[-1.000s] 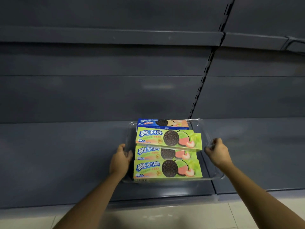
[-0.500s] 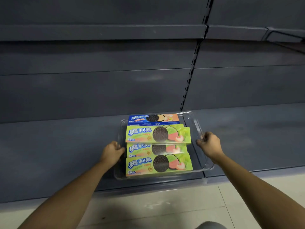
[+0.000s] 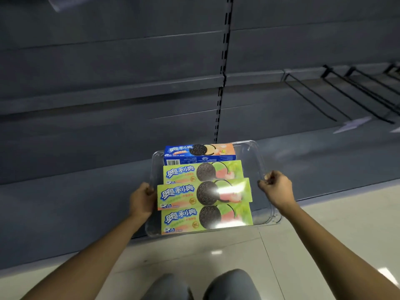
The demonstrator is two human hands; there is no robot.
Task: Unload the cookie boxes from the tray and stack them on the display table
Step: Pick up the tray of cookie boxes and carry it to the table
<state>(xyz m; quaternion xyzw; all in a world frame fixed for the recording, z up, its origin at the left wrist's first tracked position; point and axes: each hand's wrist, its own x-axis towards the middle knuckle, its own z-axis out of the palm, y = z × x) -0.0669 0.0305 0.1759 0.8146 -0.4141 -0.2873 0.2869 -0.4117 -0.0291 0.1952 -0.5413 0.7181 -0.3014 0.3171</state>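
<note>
Both of your hands are curled tight: left hand around the left rim of the clear tray, right hand around its right rim. Four cookie boxes lie flat in the tray, three green boxes overlapping toward you and a blue box farthest. Dark shelving stands behind, pale floor below.

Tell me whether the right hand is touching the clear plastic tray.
Touching. The head view shows the right hand with its fingers curled round the right rim of the clear plastic tray, with no gap between them.
</note>
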